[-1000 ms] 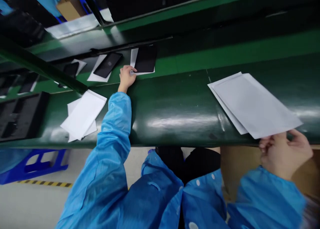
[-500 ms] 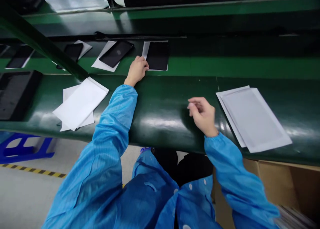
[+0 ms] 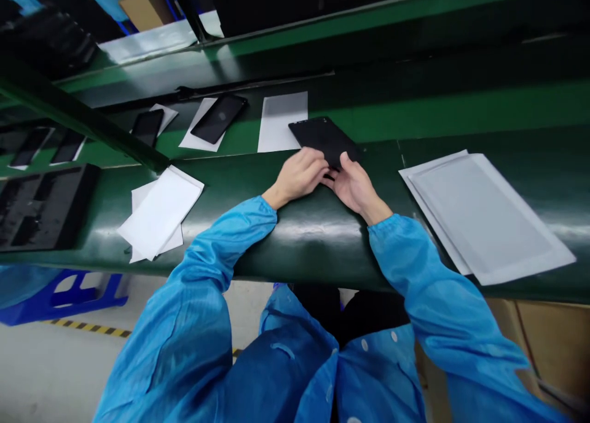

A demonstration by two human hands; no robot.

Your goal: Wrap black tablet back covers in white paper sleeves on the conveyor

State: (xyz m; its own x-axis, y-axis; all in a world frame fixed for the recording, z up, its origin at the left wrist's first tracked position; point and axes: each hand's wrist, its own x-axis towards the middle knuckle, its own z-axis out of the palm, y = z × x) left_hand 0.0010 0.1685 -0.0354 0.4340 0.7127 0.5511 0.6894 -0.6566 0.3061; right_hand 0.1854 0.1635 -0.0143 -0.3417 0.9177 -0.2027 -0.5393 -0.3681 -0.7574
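Note:
A black tablet, tilted, is held at its near edge above the front of the green bench. My left hand is closed on that edge, fingers curled over it. My right hand is at the near right corner, thumb on the upper face and fingers beneath, closed around it. Just behind and to the left lies a white sleeve on the green belt. To the right, white sleeves lie overlapped on the bench.
More black tablets rest on white sleeves along the belt. White sleeves are piled at the left, beside a slanted green post. A black tray stands at the far left. Below the bench on the right is a cardboard box.
The black tablet has come up off its white sleeve and moved right, toward me. My left hand moved right with it, and my right hand came in to grip it too.

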